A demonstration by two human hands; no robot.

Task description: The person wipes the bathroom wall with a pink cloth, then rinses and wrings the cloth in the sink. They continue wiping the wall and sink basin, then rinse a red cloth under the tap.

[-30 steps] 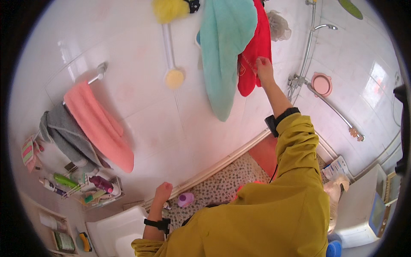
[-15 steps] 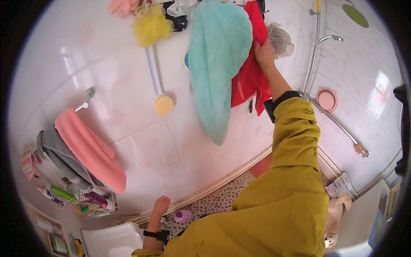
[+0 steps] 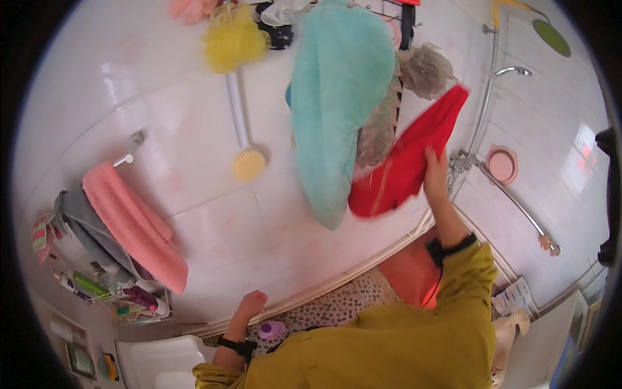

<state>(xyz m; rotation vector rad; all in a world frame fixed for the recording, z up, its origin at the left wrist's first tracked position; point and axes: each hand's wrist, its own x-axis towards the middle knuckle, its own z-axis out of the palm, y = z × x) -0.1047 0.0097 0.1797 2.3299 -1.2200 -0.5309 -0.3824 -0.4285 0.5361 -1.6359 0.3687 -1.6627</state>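
A red cloth [image 3: 414, 155] hangs slanting in front of the tiled wall, gripped in my right hand [image 3: 438, 170]. Its far end points up to the right, and its lower end lies by the edge of a fluffy turquoise towel [image 3: 334, 104]. That towel hangs from the wire hook rack [image 3: 382, 11]. Beside it, greyish-brown crumpled fabric [image 3: 377, 133] shows below a grey bath puff [image 3: 427, 70]. My left hand [image 3: 249, 305] is a loose fist low beside my body, with nothing visible in it.
A long-handled bath brush [image 3: 248, 163] and a yellow bath puff [image 3: 234, 40] hang left of the turquoise towel. Pink [image 3: 136, 223] and grey towels [image 3: 91, 223] drape over a rail. A wire basket of bottles [image 3: 146, 301] sits below. Shower pipes [image 3: 495, 84] stand right; a white basin [image 3: 162, 356] is lower left.
My right hand has drawn the red cloth off the rack, down and to the right, uncovering the crumpled fabric behind it. My left hand stays low, nearly unmoved.
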